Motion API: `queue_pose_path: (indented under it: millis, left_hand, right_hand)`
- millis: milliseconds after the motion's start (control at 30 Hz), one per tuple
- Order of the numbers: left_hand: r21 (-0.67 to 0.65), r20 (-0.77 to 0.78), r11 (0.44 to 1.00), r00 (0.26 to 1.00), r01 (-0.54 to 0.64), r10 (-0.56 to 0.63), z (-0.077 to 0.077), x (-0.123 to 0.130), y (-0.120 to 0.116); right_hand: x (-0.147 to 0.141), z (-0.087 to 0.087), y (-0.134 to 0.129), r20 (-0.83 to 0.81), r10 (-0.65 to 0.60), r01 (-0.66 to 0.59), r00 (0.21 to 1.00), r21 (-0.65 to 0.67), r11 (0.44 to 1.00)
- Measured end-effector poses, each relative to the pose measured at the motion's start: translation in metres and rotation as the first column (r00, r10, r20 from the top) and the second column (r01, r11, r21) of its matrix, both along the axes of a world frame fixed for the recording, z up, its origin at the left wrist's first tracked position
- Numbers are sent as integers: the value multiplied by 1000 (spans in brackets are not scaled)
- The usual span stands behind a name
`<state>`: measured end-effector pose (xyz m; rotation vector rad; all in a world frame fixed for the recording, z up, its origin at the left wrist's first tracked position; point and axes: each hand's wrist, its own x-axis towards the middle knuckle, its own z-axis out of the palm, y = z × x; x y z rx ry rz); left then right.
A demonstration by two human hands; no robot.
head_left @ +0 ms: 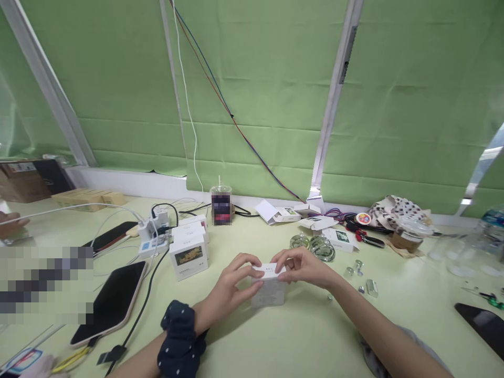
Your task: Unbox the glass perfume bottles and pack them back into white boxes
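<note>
A small white box (268, 294) with faint print stands upright on the pale table in front of me. My left hand (241, 281) grips its left side, fingertips on the top edge and thumb on the face toward me. From the right, my right hand (301, 268) pinches the top right corner, its index finger on the lid. The lid looks closed between the fingers. Left of the hands stand white boxes (189, 258) in a row, the front one with a picture of something yellow. Beyond my right hand lie coiled clear tubes or cords (322, 248).
Opened white cartons (277, 214) lie at the back, near a lidded drink cup (221, 206). Small glassy pieces (371, 287) are scattered right. A power strip (151, 244), cables and a phone (114, 299) occupy the left. Another person's hand (11, 224) shows at the far left.
</note>
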<state>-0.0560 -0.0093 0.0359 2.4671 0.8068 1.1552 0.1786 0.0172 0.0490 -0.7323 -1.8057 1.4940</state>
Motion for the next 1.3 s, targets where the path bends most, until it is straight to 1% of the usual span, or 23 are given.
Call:
queue_pose_path:
  millis: [67,133,233,300,333,400,467,533,567,633,733,800,833,867,933,1000,1067,1133,1200,1267,1300]
  left_hand:
    - [139,-66,990,998,-3,12,-2,-1,1]
    - [240,-93,970,995,-21,44,-6,0,2]
    - [338,-94,940,992,-53,89,-13,4,3]
    - [360,-77,930,991,-73,108,-19,6,1]
    - [343,-63,936,992,-77,105,-23,7,1]
    - [250,-27,965,996,-73,83,-29,7,0]
    - [100,5,994,999,-50,50,-33,4,0]
    - [-47,23,999,999,-23,24,-34,1,1]
    - [-100,24,995,1000,-11,13,-34,-1,1]
    - [-161,16,987,1000,10,-7,-31,-3,0]
    - [-193,-20,981,1000,18,-22,-27,-1,-5]
    - [-196,-73,981,997,14,-29,-24,2,-9]
    - [-166,-112,986,993,0,-18,-23,3,-10]
    - [-106,-160,994,987,-24,7,-22,4,-10]
    - [85,-270,993,957,-82,102,-20,4,-7]
    - [289,-358,951,909,-109,214,-20,2,-2]
    - [416,-404,903,869,-103,285,-20,1,2]
    - [473,-407,875,856,-99,317,-18,1,5]
    - [481,-404,869,852,-112,334,-14,2,5]
    - [461,-409,876,841,-144,353,-7,4,3]
    - [446,-422,881,831,-159,363,-3,4,2]
  right_hand:
    - [0,0,0,3,-1,1,1000,-13,1000]
    - [0,0,0,0,-6,6,1000,-36,999]
    - [-1,3,-1,14,5,-5,1000,-32,999]
    - [-1,4,-1,51,26,-26,998,-6,1000]
    - [0,3,-1,74,46,-46,996,1,999]
    - [1,-1,0,88,97,-96,991,-13,995]
    - [1,-8,3,56,138,-135,989,-51,990]
    - [2,-16,6,12,142,-140,990,-71,988]
    - [2,-20,8,1,136,-136,991,-67,989]
    - [0,-24,12,-3,105,-105,995,-32,994]
    - [-4,-29,14,10,-26,26,1000,42,999]
    - [-8,-33,13,4,-91,91,996,60,994]
    - [-11,-36,12,-9,-99,99,995,59,993]
    - [-14,-38,11,-28,-94,95,995,54,994]
    - [-20,-43,7,-71,-63,67,996,52,996]
    - [-24,-48,5,-100,0,5,995,53,999]
    - [-28,-52,5,-96,72,-66,993,65,996]
    - [-30,-56,6,-56,129,-126,990,59,990]
    - [-30,-58,7,2,147,-147,989,48,988]
    - [-30,-59,6,68,130,-134,989,61,989]
    - [-30,-59,5,109,101,-110,989,85,990]
